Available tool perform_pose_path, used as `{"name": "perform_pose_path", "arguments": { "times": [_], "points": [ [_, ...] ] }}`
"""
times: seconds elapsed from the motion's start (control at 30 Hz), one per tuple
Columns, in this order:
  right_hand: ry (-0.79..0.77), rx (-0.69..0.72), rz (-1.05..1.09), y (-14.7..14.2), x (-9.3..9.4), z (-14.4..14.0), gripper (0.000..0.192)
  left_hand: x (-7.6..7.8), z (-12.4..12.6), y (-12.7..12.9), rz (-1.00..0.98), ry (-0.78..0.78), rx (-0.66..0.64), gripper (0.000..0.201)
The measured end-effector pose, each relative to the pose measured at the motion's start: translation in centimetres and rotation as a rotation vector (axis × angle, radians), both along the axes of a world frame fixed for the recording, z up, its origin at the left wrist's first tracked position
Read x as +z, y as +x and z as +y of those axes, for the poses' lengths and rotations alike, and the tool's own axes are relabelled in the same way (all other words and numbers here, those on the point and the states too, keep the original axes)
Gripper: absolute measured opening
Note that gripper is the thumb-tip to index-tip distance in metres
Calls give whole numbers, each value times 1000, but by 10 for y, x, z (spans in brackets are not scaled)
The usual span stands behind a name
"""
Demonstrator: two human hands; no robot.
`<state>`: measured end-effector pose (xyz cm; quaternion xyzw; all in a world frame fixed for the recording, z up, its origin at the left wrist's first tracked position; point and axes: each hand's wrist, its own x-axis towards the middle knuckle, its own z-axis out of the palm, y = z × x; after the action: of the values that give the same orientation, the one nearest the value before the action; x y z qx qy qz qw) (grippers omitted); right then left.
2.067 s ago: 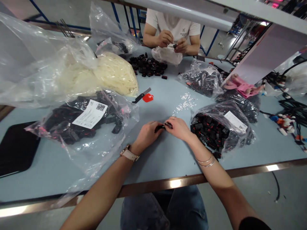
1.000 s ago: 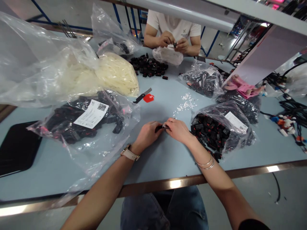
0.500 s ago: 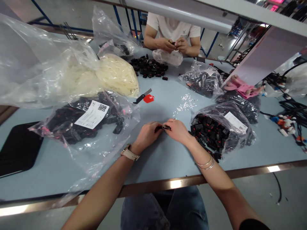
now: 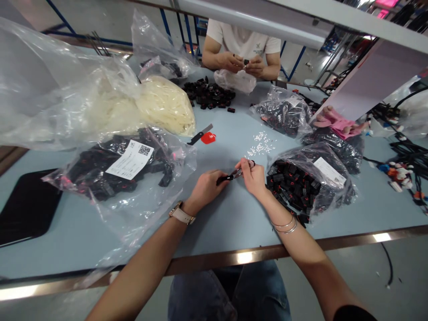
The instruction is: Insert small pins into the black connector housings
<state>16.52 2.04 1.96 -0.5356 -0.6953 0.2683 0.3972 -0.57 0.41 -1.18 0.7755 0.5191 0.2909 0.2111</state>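
My left hand [image 4: 207, 189] is closed on a small black connector [image 4: 221, 179], most of which the fingers hide. Between the fingers of my right hand [image 4: 251, 176] is a pair of slim dark tweezers [image 4: 236, 173]. Their tips point left and meet the connector, or lie very close to it. Just beyond my right hand, tiny white pieces [image 4: 261, 143] are scattered on the table. To the right, black connectors with red parts [image 4: 294, 183] spill from an open clear bag.
A knife [image 4: 200, 134] lies beside a red piece [image 4: 208, 137]. Bags of black parts [image 4: 130, 160] and cream pieces [image 4: 167, 104] fill the left, near a black tablet-like slab [image 4: 28, 207]. Opposite, a person [image 4: 242, 44] handles a small part behind a connector pile [image 4: 209, 93].
My right hand has turned and shifted slightly up and right, so the tweezers now show more fully. My left hand stays nearly in place. The person opposite has moved their hands slightly.
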Motion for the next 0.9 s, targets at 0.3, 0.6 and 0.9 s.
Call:
{"name": "perform_pose_path", "arguments": {
  "times": [0.3,0.6,0.9],
  "points": [
    [6,65,-51,-4,0,-3,58,4,-1,1,-9,-34,-4,9],
    [25,64,-89,-3,-2,-3,57,4,-2,1,-7,-24,-9,8],
    [58,75,-168,-5,0,-5,53,6,-1,1,8,-38,-8,8]
  ]
}}
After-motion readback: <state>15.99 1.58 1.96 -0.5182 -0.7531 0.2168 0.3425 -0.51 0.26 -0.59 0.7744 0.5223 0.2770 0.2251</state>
